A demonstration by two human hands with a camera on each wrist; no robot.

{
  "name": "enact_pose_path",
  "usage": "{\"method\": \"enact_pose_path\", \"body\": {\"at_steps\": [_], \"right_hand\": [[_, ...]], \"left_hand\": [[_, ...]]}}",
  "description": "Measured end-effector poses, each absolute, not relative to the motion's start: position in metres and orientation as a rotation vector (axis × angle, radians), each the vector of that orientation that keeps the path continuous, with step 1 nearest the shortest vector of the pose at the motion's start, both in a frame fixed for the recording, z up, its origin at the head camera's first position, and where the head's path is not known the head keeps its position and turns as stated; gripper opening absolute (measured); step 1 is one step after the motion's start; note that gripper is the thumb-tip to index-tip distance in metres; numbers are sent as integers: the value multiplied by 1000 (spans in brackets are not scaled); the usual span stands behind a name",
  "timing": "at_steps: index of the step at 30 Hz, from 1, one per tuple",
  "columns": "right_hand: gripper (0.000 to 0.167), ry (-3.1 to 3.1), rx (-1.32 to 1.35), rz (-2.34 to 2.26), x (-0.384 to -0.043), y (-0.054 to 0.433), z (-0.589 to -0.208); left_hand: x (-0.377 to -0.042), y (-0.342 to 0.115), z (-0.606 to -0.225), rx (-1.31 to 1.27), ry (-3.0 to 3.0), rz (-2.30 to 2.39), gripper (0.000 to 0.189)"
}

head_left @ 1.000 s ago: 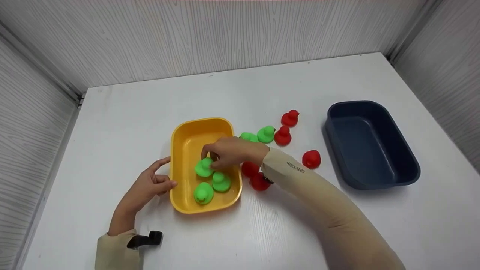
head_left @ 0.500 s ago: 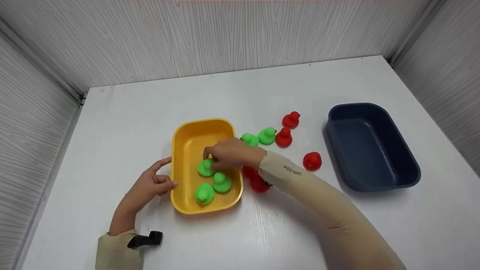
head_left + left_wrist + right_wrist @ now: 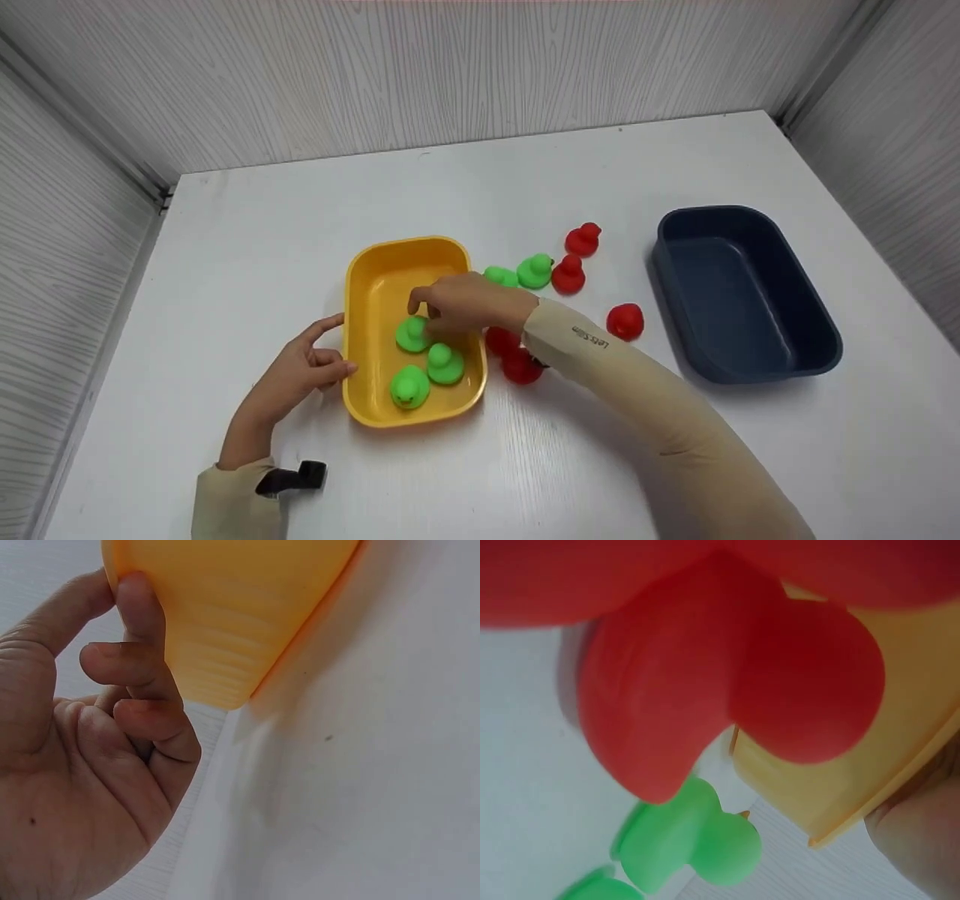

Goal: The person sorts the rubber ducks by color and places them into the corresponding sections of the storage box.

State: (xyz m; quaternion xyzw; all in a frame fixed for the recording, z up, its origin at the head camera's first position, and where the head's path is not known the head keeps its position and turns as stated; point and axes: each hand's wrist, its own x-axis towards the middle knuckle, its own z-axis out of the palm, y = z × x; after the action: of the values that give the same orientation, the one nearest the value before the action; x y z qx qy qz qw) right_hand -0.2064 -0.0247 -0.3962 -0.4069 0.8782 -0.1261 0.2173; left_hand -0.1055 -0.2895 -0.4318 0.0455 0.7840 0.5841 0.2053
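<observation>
My left hand (image 3: 289, 375) pinches the left rim of a yellow plastic tub (image 3: 367, 405). In the left wrist view its thumb and index finger (image 3: 142, 604) meet at the tub's edge while the other fingers curl below. My right hand (image 3: 469, 301) reaches over the tub's right rim. Its index finger is bent above a green toy duck (image 3: 411, 335) and the thumb is beside the duck's head, with a gap between them. Two more green ducks, one in the middle (image 3: 445, 365) and one nearer me (image 3: 409, 388), sit on the tub floor.
Right of the tub lie green ducks (image 3: 535, 271) and several red ducks (image 3: 568, 275), some partly under my right forearm. One red duck (image 3: 660, 690) fills much of the right wrist view. A dark blue tub (image 3: 750, 375) stands at the right. Wood-grain panels surround the white table.
My right index finger has lifted slightly off the green duck's head, and the hand has drawn a little up and right. My left hand keeps its hold on the tub.
</observation>
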Motion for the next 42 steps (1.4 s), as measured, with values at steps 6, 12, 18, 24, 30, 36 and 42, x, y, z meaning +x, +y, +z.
{"method": "enact_pose_path", "body": {"at_steps": [6, 12, 18, 24, 30, 36, 42], "right_hand": [[34, 2456, -1198, -526, -213, -6, -383], [31, 2456, -1158, -697, -222, 18, -367], [35, 2427, -1019, -814, -228, 37, -361], [39, 2415, -988, -891, -233, 53, -360], [39, 2452, -960, -895, -240, 73, -360], [42, 2475, -856, -833, -249, 92, -363], [46, 2494, -779, -781, -256, 106, -372]], "left_hand": [[-105, -290, -433, 138, 2184, 1632, 77], [-105, -290, -433, 140, 2188, 1640, 76], [-106, -290, -434, 141, 2177, 1635, 77], [-105, -291, -434, 138, 2183, 1638, 77], [-106, -290, -432, 122, 2189, 1622, 78], [-106, -290, -432, 109, 2189, 1615, 78], [-106, -289, -433, 102, 2188, 1620, 78]]}}
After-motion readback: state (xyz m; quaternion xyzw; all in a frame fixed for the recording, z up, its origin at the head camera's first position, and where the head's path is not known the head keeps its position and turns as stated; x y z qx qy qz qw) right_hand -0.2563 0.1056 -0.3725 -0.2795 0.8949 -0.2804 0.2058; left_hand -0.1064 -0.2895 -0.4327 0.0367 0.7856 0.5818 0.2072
